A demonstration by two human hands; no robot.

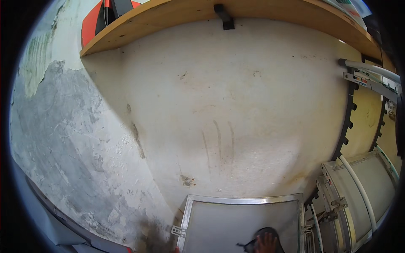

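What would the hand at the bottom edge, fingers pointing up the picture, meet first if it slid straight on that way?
The hand rests with a dark cloth on a metal-framed screen. Straight ahead lies more grey mesh, then the frame's top bar, then probably the stained wall; depth is unclear.

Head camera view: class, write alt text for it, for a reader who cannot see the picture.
A hand at the lower edge presses a dark cloth on a metal-framed mesh screen leaning against a stained, peeling wall. A wooden shelf runs overhead, and more framed screens stand at right.
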